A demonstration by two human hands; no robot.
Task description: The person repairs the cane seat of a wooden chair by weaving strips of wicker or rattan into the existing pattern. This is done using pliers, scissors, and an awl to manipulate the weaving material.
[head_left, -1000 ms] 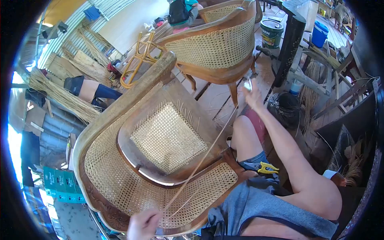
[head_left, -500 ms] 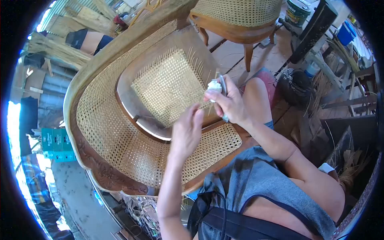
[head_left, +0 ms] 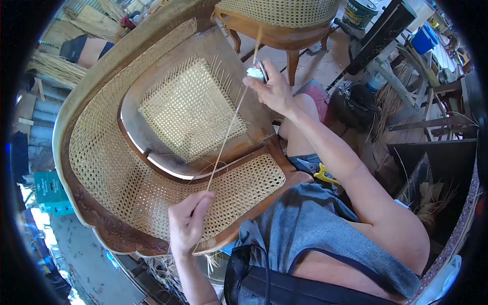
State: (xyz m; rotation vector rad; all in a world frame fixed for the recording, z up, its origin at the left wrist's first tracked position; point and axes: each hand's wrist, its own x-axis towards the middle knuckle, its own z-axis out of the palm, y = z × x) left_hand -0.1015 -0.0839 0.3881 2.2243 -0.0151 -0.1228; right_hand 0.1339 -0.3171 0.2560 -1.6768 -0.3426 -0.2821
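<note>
A thin cane strand (head_left: 227, 136) is stretched between my two hands. At the lower end, my left hand (head_left: 189, 222) pinches it above the woven cane bench. My right hand (head_left: 270, 87), higher up, is closed round a white wad (head_left: 255, 74) and a small metal tool, with the strand passing at the wad. Behind the strand lies a curved wooden seat frame with a woven cane panel (head_left: 190, 109), loose cane ends sticking up along its edges. This frame rests on the large carved bench (head_left: 101, 168).
A cane-seated chair (head_left: 284, 35) stands at the top. Yellow-handled pliers (head_left: 325, 174) lie by my lap. A paint bucket (head_left: 358, 14), a dark post (head_left: 381, 35) and a dark bundle (head_left: 354, 103) are at the right, and teal boxes (head_left: 50, 189) at the left.
My hands have moved apart, the left down and leftward, the right up. The strand is now visible, taut between them. The view has shifted, and the pliers now show.
</note>
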